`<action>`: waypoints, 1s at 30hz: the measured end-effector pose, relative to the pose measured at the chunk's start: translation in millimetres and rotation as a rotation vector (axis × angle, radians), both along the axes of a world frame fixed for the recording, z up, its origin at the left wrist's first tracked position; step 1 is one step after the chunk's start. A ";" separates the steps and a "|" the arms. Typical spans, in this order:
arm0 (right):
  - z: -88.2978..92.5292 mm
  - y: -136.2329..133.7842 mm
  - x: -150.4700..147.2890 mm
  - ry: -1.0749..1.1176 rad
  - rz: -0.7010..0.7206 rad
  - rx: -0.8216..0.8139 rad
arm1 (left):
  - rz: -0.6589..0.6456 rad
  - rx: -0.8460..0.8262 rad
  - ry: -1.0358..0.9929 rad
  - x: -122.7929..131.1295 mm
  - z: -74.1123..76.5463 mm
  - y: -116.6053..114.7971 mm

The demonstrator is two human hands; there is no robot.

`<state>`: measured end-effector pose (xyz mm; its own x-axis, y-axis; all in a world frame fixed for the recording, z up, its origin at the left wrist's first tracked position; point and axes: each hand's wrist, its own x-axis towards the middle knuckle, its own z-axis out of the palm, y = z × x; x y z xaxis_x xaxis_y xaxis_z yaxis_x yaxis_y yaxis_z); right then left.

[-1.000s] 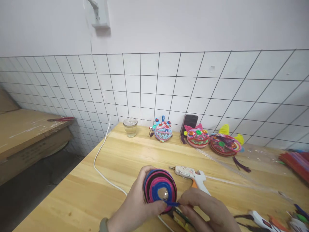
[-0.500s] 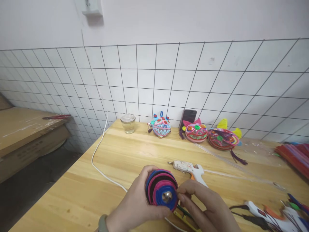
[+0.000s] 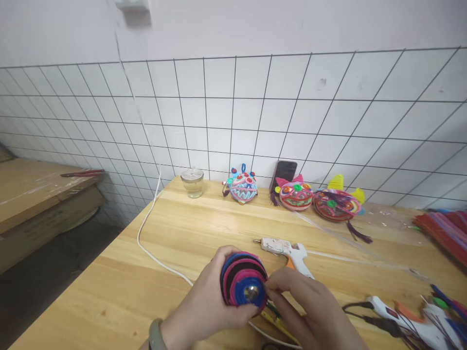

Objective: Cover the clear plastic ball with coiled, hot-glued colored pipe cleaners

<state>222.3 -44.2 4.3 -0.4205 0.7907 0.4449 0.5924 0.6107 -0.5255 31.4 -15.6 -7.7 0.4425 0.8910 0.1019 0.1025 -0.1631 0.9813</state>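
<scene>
Left hand (image 3: 207, 311) cups coiled ball (image 3: 242, 279); right hand (image 3: 310, 311) pinches its edge.

A pale wooden table (image 3: 175, 233) runs along the tiled wall. On its far edge stand a glass jar (image 3: 192, 183), three craft faces, blue (image 3: 243, 187), pink (image 3: 296, 196) and red (image 3: 336, 204), and a phone (image 3: 283, 173) leaning on the wall. A glue gun (image 3: 288, 250) lies mid-table. A white cord (image 3: 156, 262) trails along the left side. At the right lie a second glue gun (image 3: 394, 315), near, and stacked pipe cleaners (image 3: 443, 231), farther back.
</scene>
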 end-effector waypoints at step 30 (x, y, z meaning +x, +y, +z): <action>-14.9 3.7 9.8 -0.143 0.119 0.228 | -0.060 -0.192 -0.072 -2.5 -2.0 5.8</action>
